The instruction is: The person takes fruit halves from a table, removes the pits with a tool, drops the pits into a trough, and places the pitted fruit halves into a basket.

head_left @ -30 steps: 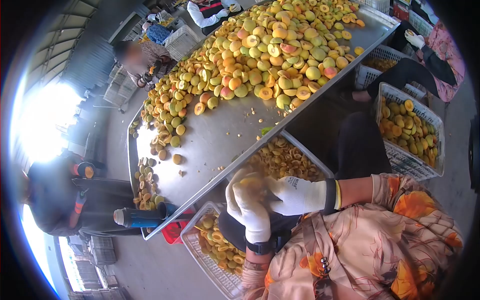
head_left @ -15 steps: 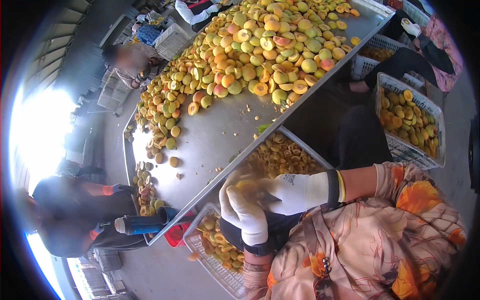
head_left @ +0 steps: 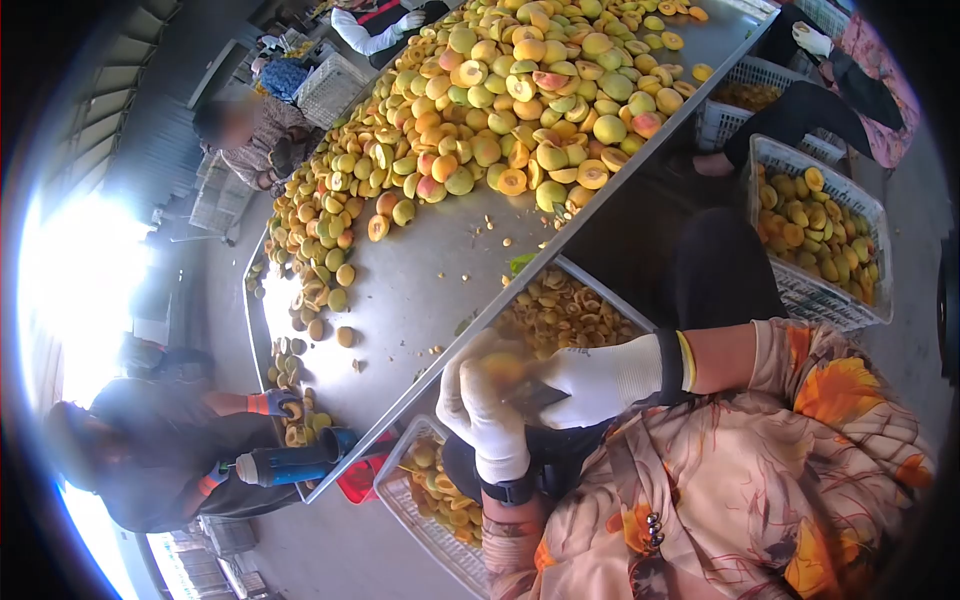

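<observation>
My left hand (head_left: pixel 487 415), in a white glove with a dark band at the wrist, is closed around a yellow peach (head_left: pixel 506 370), which is blurred. My right hand (head_left: pixel 597 383), also white-gloved, presses against it from the other side with fingers closed. A small dark piece (head_left: pixel 545 394) shows by my right fingers; its kind is unclear. Both hands are over my lap, just beyond the table's near edge. Below and behind them is a crate of peach scraps (head_left: pixel 572 312). Another crate (head_left: pixel 392 497) with peach halves stands beside my left forearm.
A metal table (head_left: pixel 420 290) bears a large heap of whole and halved peaches (head_left: pixel 500 110). A full crate (head_left: pixel 885 240) stands on the right. Near the table's left corner are a blue cylinder (head_left: pixel 290 465) and a red container (head_left: pixel 362 480). Co-workers sit or stand around the table.
My hands stay together on the peach with only slight movement. The co-worker at the lower left has moved a gloved hand onto the peaches at the table edge. The view has shifted slightly.
</observation>
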`<action>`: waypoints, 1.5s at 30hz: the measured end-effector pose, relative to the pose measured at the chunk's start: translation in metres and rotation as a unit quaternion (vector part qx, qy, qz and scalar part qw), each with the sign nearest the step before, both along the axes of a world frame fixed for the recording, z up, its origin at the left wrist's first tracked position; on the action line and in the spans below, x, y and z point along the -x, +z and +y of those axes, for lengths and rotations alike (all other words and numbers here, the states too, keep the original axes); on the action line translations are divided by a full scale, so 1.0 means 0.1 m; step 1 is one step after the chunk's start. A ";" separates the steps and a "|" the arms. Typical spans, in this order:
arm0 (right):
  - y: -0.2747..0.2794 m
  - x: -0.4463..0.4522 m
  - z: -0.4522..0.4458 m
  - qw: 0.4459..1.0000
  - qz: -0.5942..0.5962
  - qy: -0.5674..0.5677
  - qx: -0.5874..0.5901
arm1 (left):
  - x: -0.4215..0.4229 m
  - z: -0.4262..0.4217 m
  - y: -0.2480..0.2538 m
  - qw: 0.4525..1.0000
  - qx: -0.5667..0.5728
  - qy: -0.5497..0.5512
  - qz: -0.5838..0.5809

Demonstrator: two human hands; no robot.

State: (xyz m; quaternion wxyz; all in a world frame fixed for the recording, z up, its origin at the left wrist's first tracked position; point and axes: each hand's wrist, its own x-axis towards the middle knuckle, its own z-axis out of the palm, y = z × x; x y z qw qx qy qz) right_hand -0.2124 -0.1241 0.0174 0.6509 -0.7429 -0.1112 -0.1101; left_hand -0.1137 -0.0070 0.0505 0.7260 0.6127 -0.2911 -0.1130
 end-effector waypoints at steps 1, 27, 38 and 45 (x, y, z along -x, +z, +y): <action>0.06 -0.01 -0.07 0.997 0.057 0.048 -0.011 | -0.03 0.00 -0.01 1.000 -0.001 -0.015 -0.004; -0.71 -0.22 -0.70 0.903 0.317 -0.021 0.291 | -1.59 1.99 -0.66 0.743 -0.602 0.262 -0.130; -0.79 -0.24 -1.06 0.895 0.391 0.045 0.212 | -4.16 -1.30 -0.98 0.839 -0.454 0.151 -0.260; -0.84 -0.30 -1.11 0.879 0.426 0.109 0.186 | -4.76 -1.71 -1.57 0.854 -0.447 0.130 -0.234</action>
